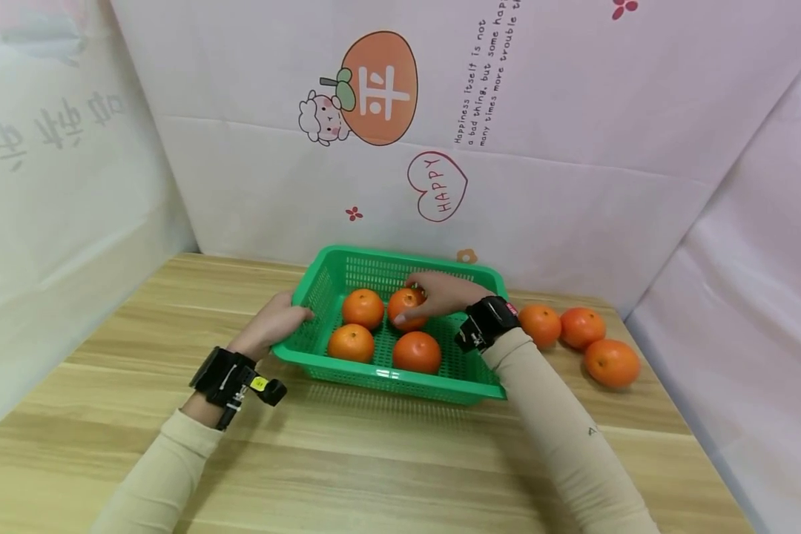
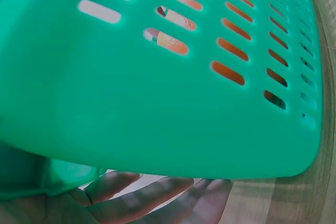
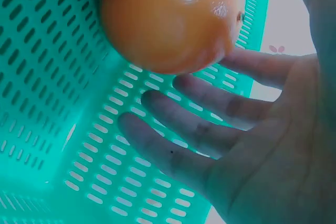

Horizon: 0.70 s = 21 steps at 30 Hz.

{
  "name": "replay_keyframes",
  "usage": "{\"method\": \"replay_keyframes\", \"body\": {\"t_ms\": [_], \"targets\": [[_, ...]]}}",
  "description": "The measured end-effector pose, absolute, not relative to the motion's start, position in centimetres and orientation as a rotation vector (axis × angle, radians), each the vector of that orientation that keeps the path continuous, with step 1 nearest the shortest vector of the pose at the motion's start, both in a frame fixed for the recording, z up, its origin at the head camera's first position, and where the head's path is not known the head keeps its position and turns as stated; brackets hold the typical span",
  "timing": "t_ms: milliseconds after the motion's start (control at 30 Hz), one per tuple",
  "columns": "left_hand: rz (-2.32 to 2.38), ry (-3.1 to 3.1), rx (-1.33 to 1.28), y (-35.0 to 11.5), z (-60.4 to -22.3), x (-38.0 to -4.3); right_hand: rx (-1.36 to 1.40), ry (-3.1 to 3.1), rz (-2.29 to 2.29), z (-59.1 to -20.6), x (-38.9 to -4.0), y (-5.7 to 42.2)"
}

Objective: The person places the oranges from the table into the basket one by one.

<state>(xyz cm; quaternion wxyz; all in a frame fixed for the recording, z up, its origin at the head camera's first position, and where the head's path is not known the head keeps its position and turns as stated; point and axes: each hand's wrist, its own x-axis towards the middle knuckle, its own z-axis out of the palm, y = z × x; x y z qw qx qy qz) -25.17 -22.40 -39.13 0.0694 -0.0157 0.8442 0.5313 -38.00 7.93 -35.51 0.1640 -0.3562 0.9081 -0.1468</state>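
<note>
A green plastic basket (image 1: pixel 387 380) with slotted walls stands on the wooden table, with several oranges inside. My left hand (image 1: pixel 274 322) holds its left rim, thumb over the edge; in the left wrist view the fingers (image 2: pixel 173 190) show below the rim. My right hand (image 1: pixel 443 291) reaches into the basket and grips the back right orange (image 1: pixel 406 305) between thumb and fingers. In the right wrist view this orange (image 3: pixel 170 19) lies against the index finger, the other fingers spread over the slotted base. Around it sit a back left orange (image 1: pixel 363 308), a front left orange (image 1: pixel 351 343) and a redder front right orange (image 1: pixel 417 353).
Right of the basket, three more oranges lie on the table: one close by my right wrist (image 1: pixel 541 325), one behind (image 1: pixel 582 328) and one nearer the table's right edge (image 1: pixel 612 363). A printed cloth (image 1: pixel 274 185) hangs right behind the basket.
</note>
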Motion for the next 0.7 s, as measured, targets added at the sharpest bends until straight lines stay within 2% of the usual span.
{"method": "replay_keyframes", "body": {"t_ms": [700], "targets": [[1.629, 2.504, -0.045, -22.6, -39.1, -25.2, -1.084, 2.763, -0.761, -34.5, -37.1, 10.0]]}}
